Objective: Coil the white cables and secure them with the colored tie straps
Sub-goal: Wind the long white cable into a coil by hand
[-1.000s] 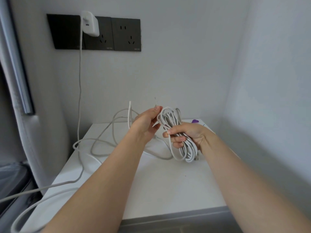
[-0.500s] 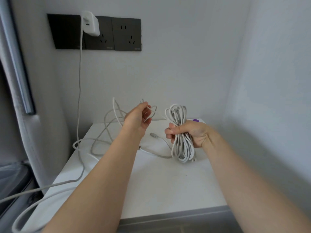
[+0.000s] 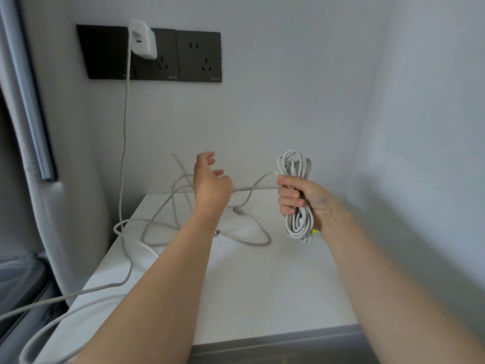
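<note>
My right hand (image 3: pixel 309 203) grips a bundle of coiled white cable (image 3: pixel 299 224) upright above the white table (image 3: pixel 262 290), loops sticking out above and below the fist. One strand leaves the top of the coil and sags leftward to the loose white cable (image 3: pixel 252 240) lying in loops on the table. My left hand (image 3: pixel 210 185) hovers to the left of the coil with its fingers spread and relaxed; I see no cable pinched in it. A small yellow-green bit (image 3: pixel 316 231), maybe a tie strap, peeks out behind my right wrist.
A white charger (image 3: pixel 143 40) sits in a black wall socket panel (image 3: pixel 199 56); its cable (image 3: pixel 124 132) hangs down to the table and off its left front edge. Walls close in behind and at the right. A grey padded edge (image 3: pixel 52 206) stands at the left.
My left hand let go of the strand it pinched and moved left, away from the coil, opening its fingers. My right hand kept its grip and lifted the coil slightly.
</note>
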